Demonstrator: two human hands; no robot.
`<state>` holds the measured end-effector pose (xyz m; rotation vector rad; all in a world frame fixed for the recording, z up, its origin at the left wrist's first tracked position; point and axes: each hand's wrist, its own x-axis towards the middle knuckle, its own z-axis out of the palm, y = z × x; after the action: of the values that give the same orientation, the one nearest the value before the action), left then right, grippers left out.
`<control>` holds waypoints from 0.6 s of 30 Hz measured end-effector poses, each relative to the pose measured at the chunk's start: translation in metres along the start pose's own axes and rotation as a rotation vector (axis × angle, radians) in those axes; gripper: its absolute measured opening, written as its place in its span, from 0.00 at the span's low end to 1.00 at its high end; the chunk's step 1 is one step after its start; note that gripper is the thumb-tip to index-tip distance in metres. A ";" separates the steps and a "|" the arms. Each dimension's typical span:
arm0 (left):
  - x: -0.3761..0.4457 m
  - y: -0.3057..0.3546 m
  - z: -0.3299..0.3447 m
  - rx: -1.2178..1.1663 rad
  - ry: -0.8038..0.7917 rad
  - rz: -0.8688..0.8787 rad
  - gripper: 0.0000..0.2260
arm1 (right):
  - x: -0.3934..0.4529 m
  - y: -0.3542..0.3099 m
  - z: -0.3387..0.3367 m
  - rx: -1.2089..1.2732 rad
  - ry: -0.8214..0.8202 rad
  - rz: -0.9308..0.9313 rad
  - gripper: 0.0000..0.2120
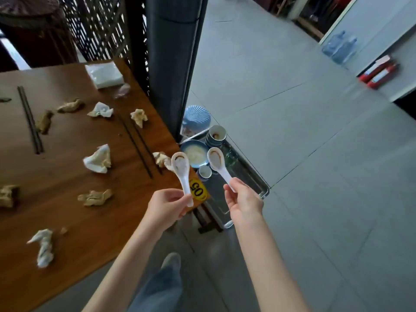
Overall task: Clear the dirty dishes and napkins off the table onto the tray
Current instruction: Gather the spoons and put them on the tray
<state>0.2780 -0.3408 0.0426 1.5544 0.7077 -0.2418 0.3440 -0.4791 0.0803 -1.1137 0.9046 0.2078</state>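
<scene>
Holding a white soup spoon (pixel 182 174) by its handle, the left hand (pixel 165 204) has fingers curled round it above the table's corner; the spoon's bowl, smeared brown, points up. The right hand (pixel 244 202) pinches the handle of a second smeared spoon (pixel 218 163) over the metal tray (pixel 261 188), which sits low beside the table. On the tray lie a blue plate (pixel 194 155), a small cup (pixel 204 172) and, farther back, a stack of bowls (pixel 216 135). Crumpled, stained napkins (pixel 99 158) are scattered over the wooden table (pixel 74 176), with two pairs of dark chopsticks (pixel 139 146) among them. At the table's far edge rests a pack of clean tissues (pixel 104 74).
</scene>
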 end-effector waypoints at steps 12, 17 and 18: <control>0.102 0.049 0.119 0.032 0.105 -0.126 0.06 | 0.152 -0.090 0.018 -0.253 0.061 0.099 0.06; 0.133 0.031 0.168 -0.016 0.221 -0.254 0.04 | 0.223 -0.102 0.009 -0.446 0.025 0.169 0.06; 0.138 0.024 0.178 -0.032 0.240 -0.277 0.05 | 0.237 -0.102 0.006 -0.474 0.010 0.192 0.06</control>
<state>0.4458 -0.4701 -0.0372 1.4663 1.1133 -0.2496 0.5567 -0.5875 -0.0188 -1.4630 0.9992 0.5987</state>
